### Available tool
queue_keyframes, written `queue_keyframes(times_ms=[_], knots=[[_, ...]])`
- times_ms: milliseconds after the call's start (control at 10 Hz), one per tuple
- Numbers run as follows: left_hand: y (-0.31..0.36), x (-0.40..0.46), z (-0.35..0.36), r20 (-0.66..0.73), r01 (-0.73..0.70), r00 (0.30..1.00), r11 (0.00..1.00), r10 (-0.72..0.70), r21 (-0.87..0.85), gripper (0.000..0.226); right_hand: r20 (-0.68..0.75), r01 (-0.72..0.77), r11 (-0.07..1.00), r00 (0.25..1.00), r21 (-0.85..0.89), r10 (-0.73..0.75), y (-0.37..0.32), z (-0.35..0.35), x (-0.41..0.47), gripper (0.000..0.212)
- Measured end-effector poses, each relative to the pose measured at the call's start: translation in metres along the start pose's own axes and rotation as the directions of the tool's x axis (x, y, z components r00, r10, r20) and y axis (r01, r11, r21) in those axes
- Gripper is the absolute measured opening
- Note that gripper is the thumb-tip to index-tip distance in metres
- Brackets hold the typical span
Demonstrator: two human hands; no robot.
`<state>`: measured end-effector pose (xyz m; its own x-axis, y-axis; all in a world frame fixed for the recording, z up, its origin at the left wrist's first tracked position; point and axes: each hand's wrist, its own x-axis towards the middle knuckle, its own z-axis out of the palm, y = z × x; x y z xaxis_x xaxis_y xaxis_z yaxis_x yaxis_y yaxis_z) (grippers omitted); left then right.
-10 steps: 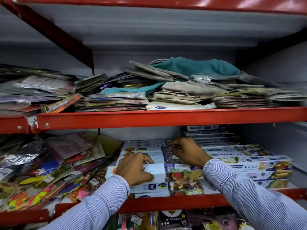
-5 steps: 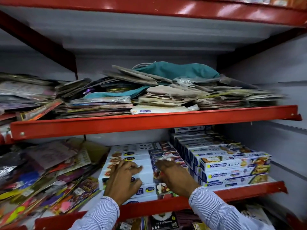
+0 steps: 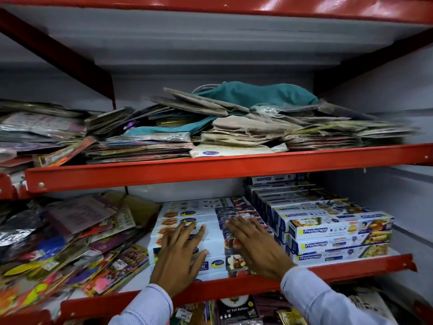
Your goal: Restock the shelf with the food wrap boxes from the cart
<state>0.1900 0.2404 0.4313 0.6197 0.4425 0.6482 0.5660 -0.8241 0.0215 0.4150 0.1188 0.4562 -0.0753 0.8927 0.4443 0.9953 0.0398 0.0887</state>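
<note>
White food wrap boxes [image 3: 187, 211] lie in a flat stack on the lower red shelf [image 3: 328, 272], with fruit pictures at their right ends. My left hand [image 3: 180, 256] lies flat on the front top boxes, fingers spread, holding nothing. My right hand [image 3: 254, 246] rests flat on the picture ends of the same stack, fingers apart. Right of it stands a higher stack of blue and white Freshwrapp boxes [image 3: 337, 231], touching the first stack. The cart is out of view.
Loose colourful packets [image 3: 70, 242] slope in a heap on the left of the lower shelf. The upper red shelf [image 3: 210, 168] carries piled flat packets and a teal cloth bag [image 3: 255, 93]. More packets [image 3: 236, 309] lie below the shelf lip.
Both hands have slid toward the front of the white stack and flattened out with fingers spread. The camera has shifted left, so the Freshwrapp stack shows more fully.
</note>
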Motion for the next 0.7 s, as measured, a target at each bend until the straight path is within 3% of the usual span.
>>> queue_keyframes(times_ms=[100, 400, 500, 700], knots=[[-0.004, -0.011, 0.009, 0.008, -0.005, 1.000, 0.993, 0.004, 0.116, 0.073, -0.156, -0.107, 0.990, 0.984, -0.096, 0.092, -0.011, 0.020, -0.011, 0.063], [-0.010, -0.010, 0.021, 0.047, 0.000, 0.999, 0.948, -0.016, 0.319, 0.076, -0.135, -0.193, 0.958, 0.977, -0.211, 0.167, -0.012, 0.051, -0.009, 0.074], [-0.006, -0.012, 0.017, 0.059, 0.012, 0.998, 0.947, -0.032, 0.322, 0.077, -0.147, -0.190, 0.961, 0.976, -0.200, 0.162, -0.013, 0.048, -0.010, 0.072], [0.005, -0.009, -0.012, -0.104, 0.022, 0.995, 0.966, 0.005, 0.256, 0.081, -0.251, -0.130, 0.982, 0.964, -0.138, 0.092, -0.025, 0.022, -0.005, 0.066]])
